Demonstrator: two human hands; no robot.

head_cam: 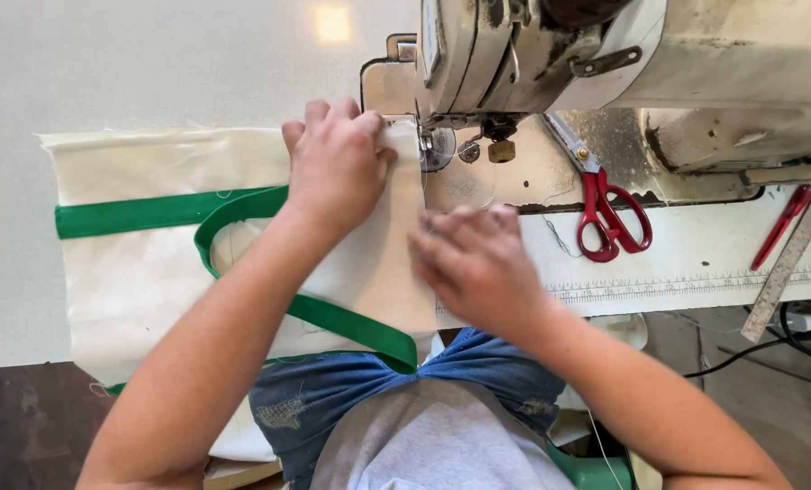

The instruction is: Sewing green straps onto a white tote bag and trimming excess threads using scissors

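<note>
Hands press cream fabric (pixel 142 272) with a green strap (pixel 151 211) flat at the table's (pixel 151 63) near edge: left hand (pixel 337 163) open beside the sewing machine's (pixel 605 63) needle, right hand (pixel 473 259) spread on the cloth's edge. Red scissors (pixel 610 218) lie just beside the machine's base.

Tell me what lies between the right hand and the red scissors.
In the head view, only bare pale machine table with a loose thread lies between the right hand and the red scissors.

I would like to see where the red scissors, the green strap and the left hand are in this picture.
red scissors (pixel 612 218): head view, on the handle loops.
green strap (pixel 133 214): head view, on the flat stretch across the cream cloth.
left hand (pixel 337 168): head view, on the back of the hand.
</note>
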